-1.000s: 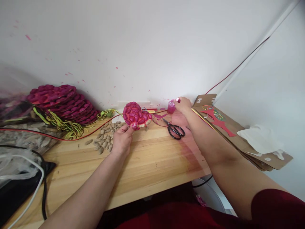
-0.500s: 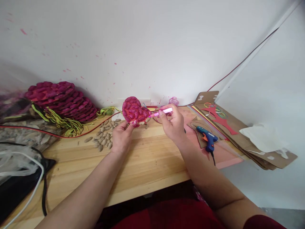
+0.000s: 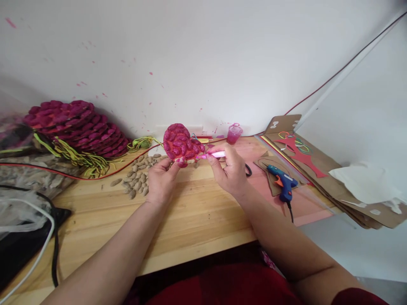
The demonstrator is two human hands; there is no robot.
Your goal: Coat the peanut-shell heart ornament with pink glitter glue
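Note:
My left hand (image 3: 163,178) pinches the lower edge of a fish-shaped craft piece (image 3: 180,142), holding it above the table. Peanut shells cover its face, mostly painted magenta over a red backing. A few along the lower right edge still show pale tan. Between the thumb and fingers of my right hand (image 3: 229,168) is a slim paintbrush (image 3: 217,154) with a white handle. Its pink tip meets the pale shells at the lower right of the piece. Several unpainted peanuts (image 3: 137,180) lie on the table just left of my left hand.
Painted pieces with yellow-green strings form a stack (image 3: 78,127) at the left. A cup of pink paint (image 3: 234,134) stands by the wall. On the right are a blue glue gun (image 3: 282,183) and cardboard (image 3: 352,199). A red-black cable (image 3: 104,178) crosses the left side.
The paintbrush tip has moved slightly down and left along the lower edge of the piece. My view has shifted a little, and the paint cup now shows clear of my right hand.

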